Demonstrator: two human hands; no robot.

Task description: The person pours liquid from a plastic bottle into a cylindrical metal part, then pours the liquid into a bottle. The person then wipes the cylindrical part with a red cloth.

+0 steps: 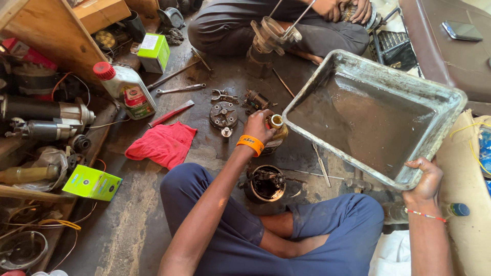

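A: What was biggest in view?

B: The metal tray (pixel 404 102), a rectangular, grimy pan with a pitted rim, tilted at the right of the frame. The right hand (pixel 423 179) closed its grip on the lower corner, thumb over the rim. A film of dark liquid sat inside. I'd judge it stiff but awkward held one-handed by a corner, and slick with oil; a hold further along the rim would steady it.

A: And the left hand?

B: The left hand (pixel 257 127), orange wristband on, was wrapped around a small glass bottle (pixel 277 134) with a brassy open neck, standing on the floor (pixel 133 214) at frame centre, just beside the tray's low corner. Glass, oily, so likely slippery and breakable; holding the body looked sound.

A: Around them?

B: A red cloth (pixel 162 144), soft and crumpled, lay left of centre. A plastic oil bottle (pixel 128 91) with a red cap stood upper left, near a green carton (pixel 154 51). A dark round motor housing (pixel 266 184) sat between the crossed legs. A spanner (pixel 180 89) lay further up. Another person's hands (pixel 342 9) worked at the top.
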